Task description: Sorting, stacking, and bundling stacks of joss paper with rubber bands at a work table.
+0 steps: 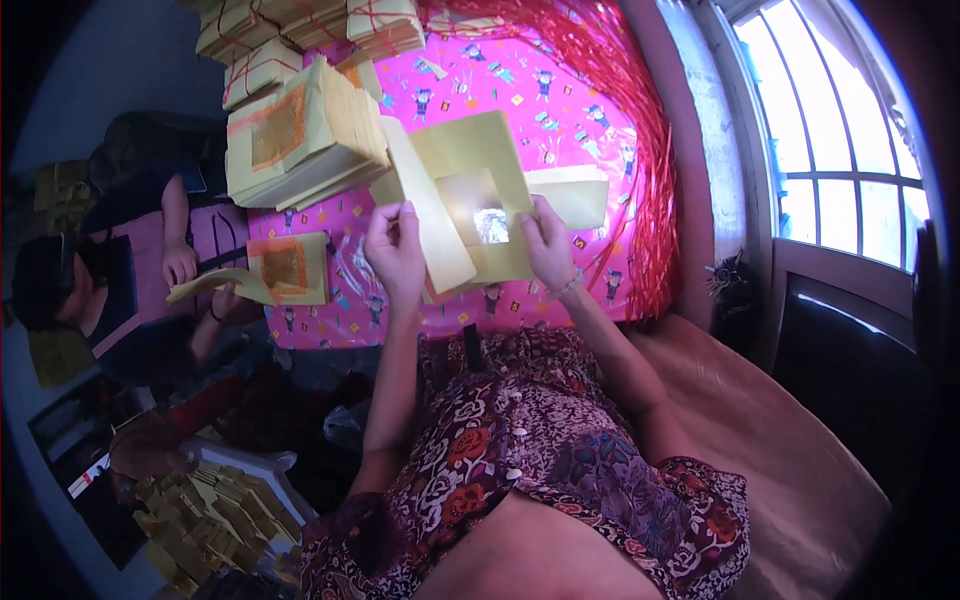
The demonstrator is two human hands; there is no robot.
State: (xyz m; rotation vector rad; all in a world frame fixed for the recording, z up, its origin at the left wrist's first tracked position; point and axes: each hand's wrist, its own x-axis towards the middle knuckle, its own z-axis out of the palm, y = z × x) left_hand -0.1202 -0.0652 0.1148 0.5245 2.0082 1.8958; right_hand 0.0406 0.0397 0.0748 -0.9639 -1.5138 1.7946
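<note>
Over the pink table, my two hands hold yellow joss paper in front of me. My left hand (397, 250) is closed on the left part, where a paler flap (425, 205) stands up at a slant. At the right edge, my right hand (549, 248) pinches the sheet of joss paper (483, 140) between thumb and fingers. A shiny foil square (490, 225) catches the light in the lower middle of this sheet. Whether one folded sheet or several are held, I cannot tell. Just beyond my right hand lies a pale yellow paper pad (575, 198), partly hidden behind the sheet.
A tall joss paper stack (300, 135) stands to the left, with string-tied bundles (385, 25) behind it. Red plastic strands (645, 150) hang along the right table edge. At left, a co-worker's hands (182, 262) handle another sheet (290, 268). More folded papers (215, 510) lie lower left.
</note>
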